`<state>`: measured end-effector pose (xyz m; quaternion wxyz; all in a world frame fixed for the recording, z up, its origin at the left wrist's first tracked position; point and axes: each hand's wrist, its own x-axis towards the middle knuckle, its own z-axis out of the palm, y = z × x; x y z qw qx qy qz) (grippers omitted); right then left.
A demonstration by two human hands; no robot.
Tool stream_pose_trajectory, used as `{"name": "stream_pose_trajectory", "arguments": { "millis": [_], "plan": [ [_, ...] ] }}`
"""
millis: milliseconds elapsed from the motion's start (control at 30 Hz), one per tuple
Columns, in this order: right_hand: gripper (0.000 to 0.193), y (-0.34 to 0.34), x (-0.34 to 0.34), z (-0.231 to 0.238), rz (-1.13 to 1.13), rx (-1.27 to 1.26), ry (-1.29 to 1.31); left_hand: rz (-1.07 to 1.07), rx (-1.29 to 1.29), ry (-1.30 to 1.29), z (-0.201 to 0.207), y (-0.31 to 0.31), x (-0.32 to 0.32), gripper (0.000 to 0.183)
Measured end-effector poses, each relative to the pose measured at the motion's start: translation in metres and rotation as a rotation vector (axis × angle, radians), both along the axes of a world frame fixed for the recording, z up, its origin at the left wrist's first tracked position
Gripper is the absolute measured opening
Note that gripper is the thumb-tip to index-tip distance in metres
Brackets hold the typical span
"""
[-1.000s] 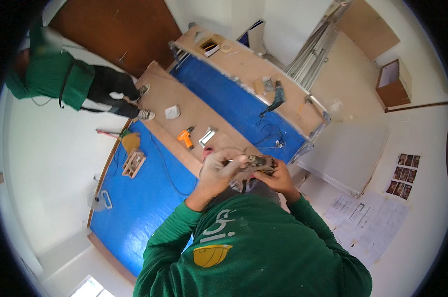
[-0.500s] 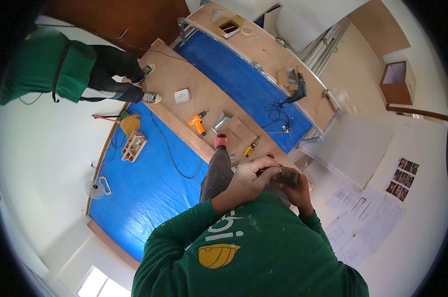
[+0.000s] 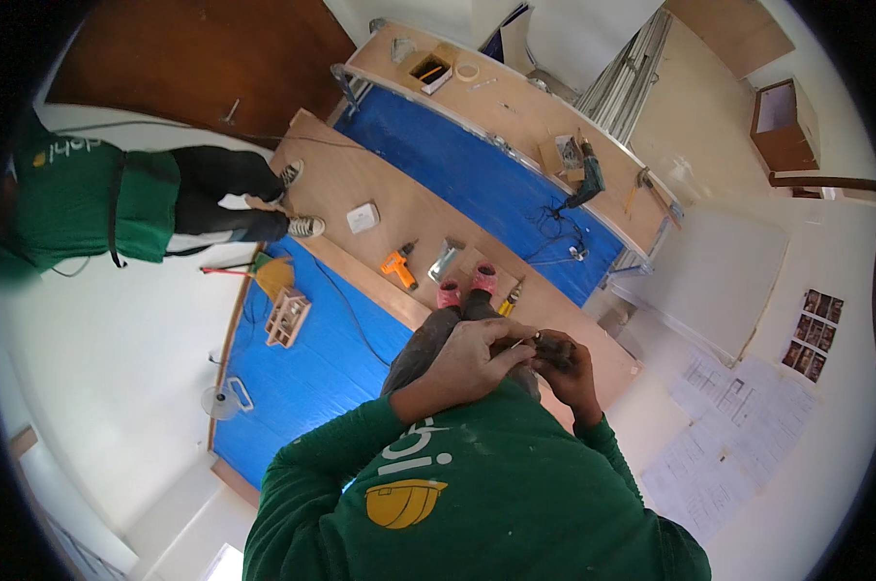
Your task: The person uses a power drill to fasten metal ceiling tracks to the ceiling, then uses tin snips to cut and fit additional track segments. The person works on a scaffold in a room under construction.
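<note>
In front of my belly both hands are close together. My right hand is closed round a dark, stubby object; its kind is not clear. Thumb and fingers of my left hand pinch together at the near end of that object, where a small thin light-coloured piece shows. Below my hands, on the wooden platform, lie an orange cordless drill, a shiny silver packet, a yellow-handled tool and a white box.
A person in green stands at the left end of the platform. Blue sheeting covers the floor, with a wooden tool caddy on it. A workbench at the back carries a corded drill, a hammer and a tape roll.
My view has shifted, and both my feet in pink coverings now show on the platform. My hands stay together on the dark object. The person at left has shifted slightly lower in view.
</note>
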<state>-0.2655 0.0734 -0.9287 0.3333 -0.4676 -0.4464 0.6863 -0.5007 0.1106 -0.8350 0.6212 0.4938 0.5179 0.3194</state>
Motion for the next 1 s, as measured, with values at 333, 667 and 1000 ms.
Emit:
{"name": "stream_pose_trajectory", "arguments": {
  "millis": [333, 667, 1000],
  "plan": [
    [0.043, 0.090, -0.023, 0.011, -0.002, 0.122, 0.181, 0.109, -0.101, -0.304, 0.013, 0.079, -0.003, 0.024],
    [0.047, 0.130, -0.068, 0.033, -0.044, 0.222, 0.284, 0.185, 0.024, -0.579, 0.025, 0.111, -0.022, 0.029],
    [0.043, 0.145, -0.152, 0.074, -0.063, 0.272, 0.313, 0.165, 0.024, -0.578, 0.073, 0.130, -0.104, 0.029]
  ]
}}
